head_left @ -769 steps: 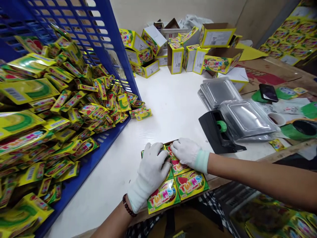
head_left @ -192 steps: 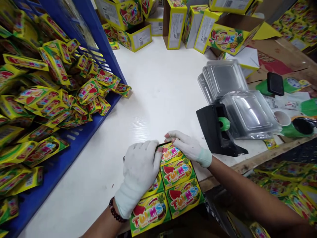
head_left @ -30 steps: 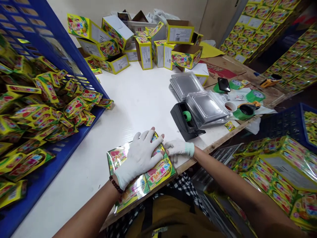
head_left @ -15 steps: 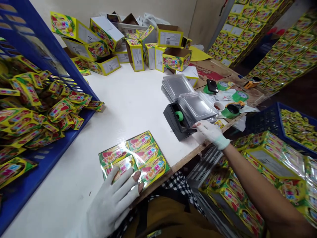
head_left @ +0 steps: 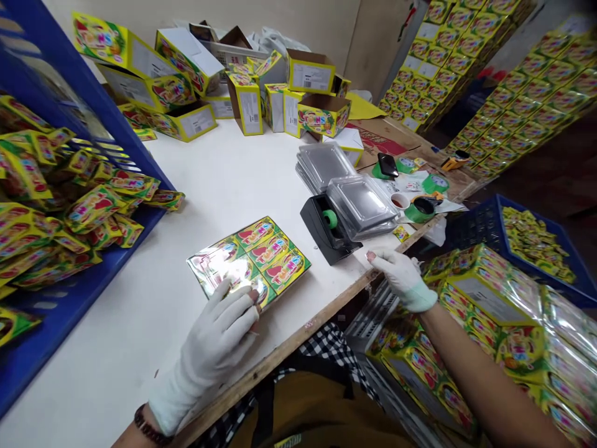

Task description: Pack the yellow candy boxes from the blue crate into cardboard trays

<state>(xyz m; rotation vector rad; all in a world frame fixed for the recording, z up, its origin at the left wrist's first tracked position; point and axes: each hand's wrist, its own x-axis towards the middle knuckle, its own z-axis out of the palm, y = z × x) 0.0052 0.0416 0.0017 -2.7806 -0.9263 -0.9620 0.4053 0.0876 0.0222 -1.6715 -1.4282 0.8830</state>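
Note:
My left hand [head_left: 219, 339], in a white glove with bare fingertips showing, lies palm down over the near left part of a flat pack [head_left: 280, 264]. Its fingers are stretched on top, not wrapped round. The pack shows several yellow and green candy boxes under a shiny clear cover. My right hand [head_left: 394, 270], also gloved, is at the table edge beside a black tape dispenser [head_left: 329, 233] with a green-cored roll. Its thumb and index finger are pinched together on what looks like a clear strip of tape [head_left: 362, 255], faint against the table.
Clear plastic lids [head_left: 366, 202] are stacked behind the dispenser. A blue crate [head_left: 153, 227] of small packets leans in at left. Boxes [head_left: 310, 71] pile at the back. Tape rolls [head_left: 420, 210] and a cup [head_left: 400, 200] stand at right; wrapped boxes [head_left: 485, 286] are below.
The pack has slid away from the table's near edge under my left hand. My right hand has drawn back slightly from the dispenser's tip. The view has shifted a little.

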